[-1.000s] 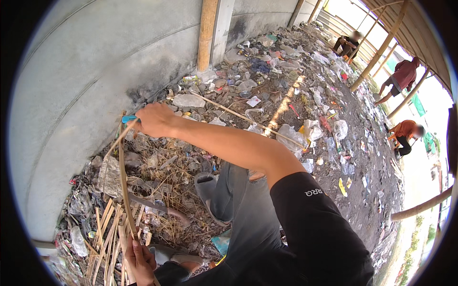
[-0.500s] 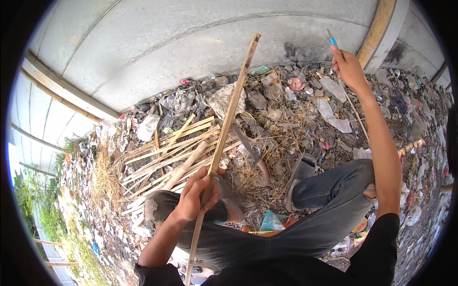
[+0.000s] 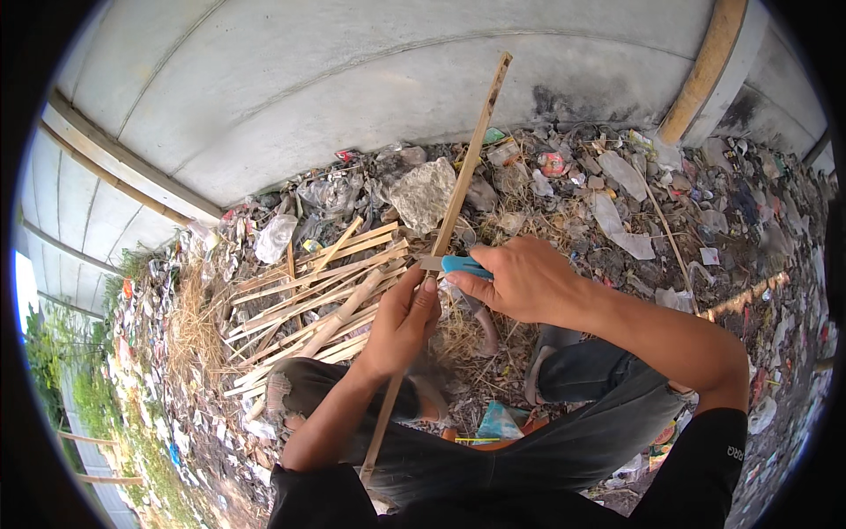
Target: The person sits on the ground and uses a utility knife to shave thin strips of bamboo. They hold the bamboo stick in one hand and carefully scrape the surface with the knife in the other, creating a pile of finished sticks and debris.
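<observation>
Head view: crumpled translucent plastic bag (image 3: 276, 238) lies beside a pile of pale, narrow wooden strips (image 3: 304, 291); contents unclear. Left hand (image 3: 403, 322), forearm angled up from lower left, thumb and fingers pinching a long tan wooden strip (image 3: 473, 150) that slants from the lap up toward a grey concrete wall (image 3: 397, 75). Right hand (image 3: 526, 280), elbow bent, back uppermost, curled round a blue-handled knife (image 3: 465, 266); its metal blade crosses the strip just above the left fingertips.

Wall (image 3: 352, 84): pale grey panels, horizontal seams, dark stain (image 3: 577, 104) near base. Bamboo post (image 3: 707, 66) upright at right, touching pale column (image 3: 738, 66). Ground (image 3: 564, 207): dark, litter-strewn. Greenery (image 3: 97, 388) at left. Daylight; sunlit streak (image 3: 747, 296) on ground at right.
</observation>
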The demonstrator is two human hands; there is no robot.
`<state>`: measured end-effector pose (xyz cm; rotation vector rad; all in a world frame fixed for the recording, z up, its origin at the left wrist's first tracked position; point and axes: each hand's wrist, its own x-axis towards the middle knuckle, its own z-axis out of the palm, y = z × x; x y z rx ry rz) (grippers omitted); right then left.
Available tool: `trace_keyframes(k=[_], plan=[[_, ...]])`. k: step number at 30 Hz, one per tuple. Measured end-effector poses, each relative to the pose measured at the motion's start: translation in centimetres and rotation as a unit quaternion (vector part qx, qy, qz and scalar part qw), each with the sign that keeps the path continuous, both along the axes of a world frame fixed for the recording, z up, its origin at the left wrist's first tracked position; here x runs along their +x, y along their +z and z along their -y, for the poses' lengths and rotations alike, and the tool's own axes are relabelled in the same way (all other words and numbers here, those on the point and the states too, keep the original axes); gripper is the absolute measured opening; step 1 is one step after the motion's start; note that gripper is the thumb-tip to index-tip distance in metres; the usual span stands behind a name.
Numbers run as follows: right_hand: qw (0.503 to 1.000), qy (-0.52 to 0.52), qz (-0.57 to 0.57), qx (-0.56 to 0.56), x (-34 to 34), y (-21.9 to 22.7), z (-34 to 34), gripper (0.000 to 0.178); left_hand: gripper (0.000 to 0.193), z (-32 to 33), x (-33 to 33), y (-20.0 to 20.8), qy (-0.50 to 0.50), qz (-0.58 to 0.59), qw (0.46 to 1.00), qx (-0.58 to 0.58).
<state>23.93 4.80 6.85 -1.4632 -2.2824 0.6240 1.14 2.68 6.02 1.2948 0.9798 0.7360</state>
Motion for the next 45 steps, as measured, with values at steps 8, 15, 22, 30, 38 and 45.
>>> trace_keyframes(k=[8,15,22,30,38,45], plan=[[0.959,-0.262,0.110,0.005,12.9,-2.3,-9.0,0.072,0.045,2.4,-1.6,-2.1,-0.103,-0.131,0.986,0.022],[0.975,-0.207,0.076,0.003,11.9,-4.7,-9.3,0.073,0.047,1.5,-2.0,-3.5,-0.070,-0.151,0.986,0.020],[0.996,0.017,0.065,0.058,3.7,-3.7,-5.0,0.060,0.047,0.6,-2.5,-2.6,-0.023,-0.210,0.973,0.091],[0.791,-0.600,0.054,0.109,32.0,-3.8,-8.4,0.080,0.048,4.5,-5.6,-1.8,-0.107,-0.197,0.973,0.047],[0.977,-0.189,0.006,0.095,15.3,-3.8,-6.7,0.067,0.049,3.0,-5.6,-1.5,-0.025,-0.116,0.993,0.004],[0.995,0.054,0.030,0.075,0.9,-1.5,-0.4,0.058,0.049,2.2,-4.5,-1.6,-0.015,-0.140,0.990,0.030]])
